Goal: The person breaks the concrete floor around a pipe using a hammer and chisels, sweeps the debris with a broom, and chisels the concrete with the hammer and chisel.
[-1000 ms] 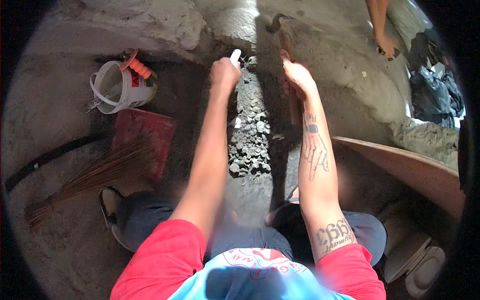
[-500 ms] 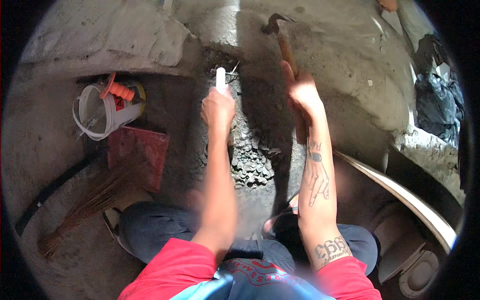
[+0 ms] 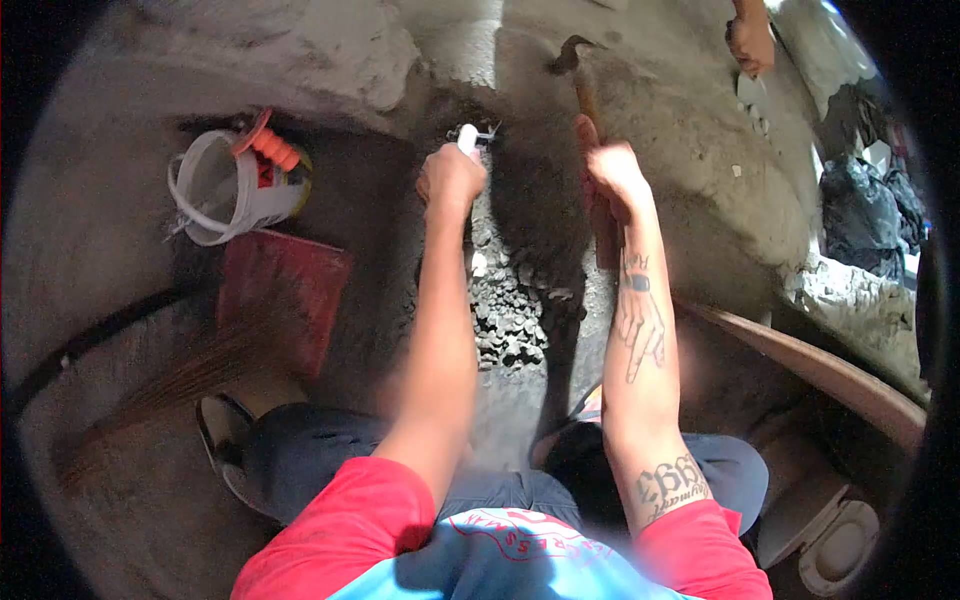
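Note:
My left hand (image 3: pixel 452 180) is closed around a white, tube-like piece (image 3: pixel 468 138); its end shows above the fist, and the rest is hidden. Just beyond it lie thin whitish strands (image 3: pixel 490 132) near a dark hollow in the ground. In my right hand (image 3: pixel 618 172) is a hammer with a wooden handle (image 3: pixel 588 98), its dark metal head (image 3: pixel 572 52) pointing away from me. The thumb lies along the handle. Loose grey rubble (image 3: pixel 508 325) fills the strip of ground between my forearms.
To the left, a tipped white bucket (image 3: pixel 205 215) has an orange reel (image 3: pixel 272 145) against its rim, with a red board (image 3: pixel 285 300) below. A broom (image 3: pixel 180 375) lies nearby. Right are a long board (image 3: pixel 810 365) and black bags (image 3: pixel 860 215). Another person's hand (image 3: pixel 752 42) hangs top right.
Both hands sit slightly farther forward, the left also a little to the right. The view has shifted somewhat. Another person's hand has come in at top right.

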Demonstrator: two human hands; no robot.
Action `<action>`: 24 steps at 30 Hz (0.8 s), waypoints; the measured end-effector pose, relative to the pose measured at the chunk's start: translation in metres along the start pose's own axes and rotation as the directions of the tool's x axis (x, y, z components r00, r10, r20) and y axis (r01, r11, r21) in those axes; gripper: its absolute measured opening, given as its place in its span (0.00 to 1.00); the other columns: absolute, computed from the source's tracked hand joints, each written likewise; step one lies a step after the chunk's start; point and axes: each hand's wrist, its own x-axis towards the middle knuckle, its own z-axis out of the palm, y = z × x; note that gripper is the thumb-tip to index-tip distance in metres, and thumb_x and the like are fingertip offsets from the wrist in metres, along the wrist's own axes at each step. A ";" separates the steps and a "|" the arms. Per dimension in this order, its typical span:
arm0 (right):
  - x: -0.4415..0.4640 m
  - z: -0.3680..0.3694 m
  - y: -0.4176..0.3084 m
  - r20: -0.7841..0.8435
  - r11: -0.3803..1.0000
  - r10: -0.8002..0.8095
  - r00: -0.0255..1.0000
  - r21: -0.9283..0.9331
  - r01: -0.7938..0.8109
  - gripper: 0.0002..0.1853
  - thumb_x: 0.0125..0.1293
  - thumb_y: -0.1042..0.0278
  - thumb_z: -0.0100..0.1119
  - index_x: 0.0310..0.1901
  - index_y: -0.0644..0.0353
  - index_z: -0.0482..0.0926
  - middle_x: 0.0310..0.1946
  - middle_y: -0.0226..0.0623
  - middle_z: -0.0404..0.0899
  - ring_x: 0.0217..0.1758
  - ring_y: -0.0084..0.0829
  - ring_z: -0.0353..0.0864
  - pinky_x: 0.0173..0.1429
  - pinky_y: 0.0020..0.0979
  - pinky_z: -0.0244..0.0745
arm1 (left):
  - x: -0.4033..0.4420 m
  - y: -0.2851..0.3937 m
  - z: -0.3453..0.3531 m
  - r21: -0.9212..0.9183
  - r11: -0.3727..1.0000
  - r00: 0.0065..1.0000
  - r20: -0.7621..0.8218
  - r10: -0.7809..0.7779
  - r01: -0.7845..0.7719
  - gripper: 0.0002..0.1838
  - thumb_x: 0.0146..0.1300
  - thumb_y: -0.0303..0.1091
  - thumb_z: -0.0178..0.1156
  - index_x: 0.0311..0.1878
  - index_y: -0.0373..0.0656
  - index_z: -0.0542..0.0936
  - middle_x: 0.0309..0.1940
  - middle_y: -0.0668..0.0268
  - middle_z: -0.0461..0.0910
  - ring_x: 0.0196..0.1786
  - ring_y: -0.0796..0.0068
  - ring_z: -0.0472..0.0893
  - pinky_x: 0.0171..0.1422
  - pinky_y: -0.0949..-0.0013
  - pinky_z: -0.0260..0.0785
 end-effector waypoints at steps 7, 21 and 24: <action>-0.002 0.000 0.002 -0.036 0.862 -0.363 0.931 0.367 0.350 0.20 0.53 0.46 0.68 0.31 0.54 0.74 0.19 0.30 0.72 0.20 0.27 0.72 0.23 0.32 0.65 | -0.075 -0.055 -0.084 -0.068 0.998 0.992 -0.125 0.000 -0.008 0.20 0.61 0.44 0.58 0.44 0.34 0.81 0.41 0.43 0.82 0.48 0.41 0.81 0.54 0.48 0.73; 0.034 0.005 0.004 0.058 0.945 -0.227 0.972 -0.229 0.234 0.19 0.61 0.49 0.56 0.34 0.58 0.84 0.29 0.45 0.84 0.33 0.39 0.85 0.38 0.39 0.77 | 0.048 0.012 0.006 0.112 0.887 0.892 -0.011 0.452 -0.449 0.14 0.58 0.44 0.65 0.47 0.54 0.84 0.44 0.58 0.84 0.48 0.53 0.82 0.51 0.52 0.74; 0.032 0.009 0.011 0.017 0.975 -0.191 0.982 -0.111 0.191 0.21 0.61 0.46 0.55 0.37 0.58 0.84 0.34 0.47 0.85 0.38 0.39 0.86 0.42 0.40 0.78 | 0.080 0.007 0.025 0.187 0.851 0.871 0.063 0.488 -0.491 0.17 0.57 0.45 0.67 0.49 0.56 0.83 0.47 0.60 0.83 0.52 0.56 0.81 0.53 0.53 0.74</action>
